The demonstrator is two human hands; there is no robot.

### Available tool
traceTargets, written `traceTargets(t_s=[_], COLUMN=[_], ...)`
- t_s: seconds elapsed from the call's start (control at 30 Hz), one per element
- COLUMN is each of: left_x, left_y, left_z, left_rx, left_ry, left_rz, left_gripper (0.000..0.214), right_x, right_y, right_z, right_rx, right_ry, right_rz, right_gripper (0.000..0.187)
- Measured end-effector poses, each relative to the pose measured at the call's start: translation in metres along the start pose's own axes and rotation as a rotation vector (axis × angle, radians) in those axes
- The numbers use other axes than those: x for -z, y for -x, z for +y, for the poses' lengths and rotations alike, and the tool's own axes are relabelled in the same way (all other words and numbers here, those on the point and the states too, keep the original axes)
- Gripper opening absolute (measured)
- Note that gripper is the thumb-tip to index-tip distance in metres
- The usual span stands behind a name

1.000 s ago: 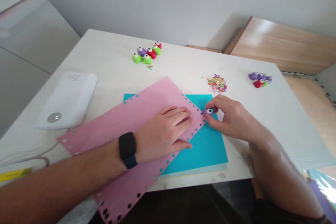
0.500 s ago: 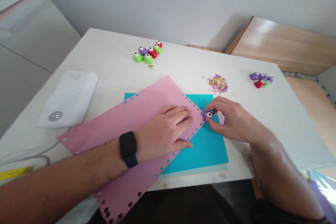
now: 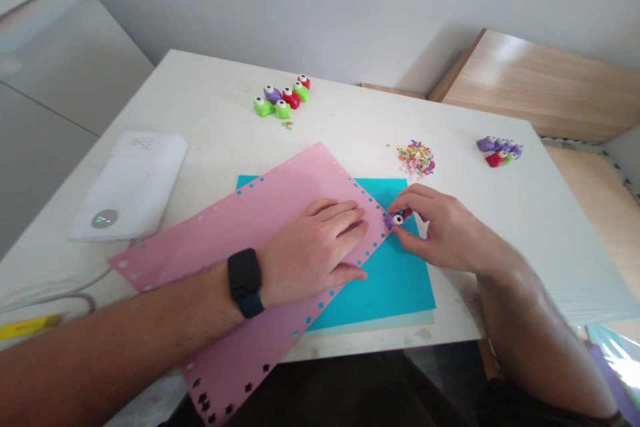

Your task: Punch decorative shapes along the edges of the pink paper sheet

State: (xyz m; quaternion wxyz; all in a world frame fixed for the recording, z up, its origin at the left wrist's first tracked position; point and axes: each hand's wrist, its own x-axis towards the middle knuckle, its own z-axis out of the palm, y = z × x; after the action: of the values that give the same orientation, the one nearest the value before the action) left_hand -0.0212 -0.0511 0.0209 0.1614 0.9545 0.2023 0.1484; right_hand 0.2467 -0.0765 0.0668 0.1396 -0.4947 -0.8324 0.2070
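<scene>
A pink paper sheet with star holes punched along its edges lies slanted over a teal sheet on the white table. My left hand lies flat on the pink sheet with fingers stretched out, a black watch on the wrist. My right hand pinches a small purple paper punch at the pink sheet's right corner, thumb and fingers closed around it.
A group of green, purple and red punches sits at the back. A pile of coloured paper cut-outs and more punches lie to the right. A white device rests at the left. Wooden boards lean beyond the table.
Almost nothing moved. My right hand with the purple punch shifted slightly down and left along the pink sheet's corner. My left hand stayed flat.
</scene>
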Motion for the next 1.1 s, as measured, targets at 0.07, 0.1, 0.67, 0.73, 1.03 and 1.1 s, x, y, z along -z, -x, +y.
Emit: traceTargets(t_s=[0.07, 0.1, 0.67, 0.73, 1.03, 1.1], left_x=[-0.0004, -0.0005, 0.0000, -0.0004, -0.0015, -0.0014], left_y=[0.0001, 0.0002, 0.0015, 0.0011, 0.0011, 0.0012], left_z=[-0.0004, -0.0006, -0.0007, -0.0006, -0.0010, -0.0009], left_rx=[-0.003, -0.005, -0.015, -0.013, -0.013, -0.011], left_ry=[-0.006, -0.008, -0.013, -0.012, -0.005, -0.008], left_rz=[0.001, 0.003, 0.014, 0.014, 0.014, 0.009], left_gripper=[0.060, 0.060, 0.061, 0.061, 0.060, 0.060], right_x=[-0.0002, -0.0003, -0.0006, -0.0004, 0.0006, 0.0007], right_y=[0.0003, 0.0005, 0.0008, 0.0010, 0.0012, 0.0012], right_z=[0.0002, 0.0004, 0.0009, 0.0010, 0.0006, 0.0007], right_rx=[0.001, 0.001, 0.010, 0.013, -0.002, 0.001], right_ry=[0.002, 0.004, -0.001, -0.002, 0.009, 0.011], right_rz=[0.001, 0.002, -0.002, -0.005, -0.015, -0.017], right_gripper=[0.020, 0.020, 0.022, 0.022, 0.022, 0.022])
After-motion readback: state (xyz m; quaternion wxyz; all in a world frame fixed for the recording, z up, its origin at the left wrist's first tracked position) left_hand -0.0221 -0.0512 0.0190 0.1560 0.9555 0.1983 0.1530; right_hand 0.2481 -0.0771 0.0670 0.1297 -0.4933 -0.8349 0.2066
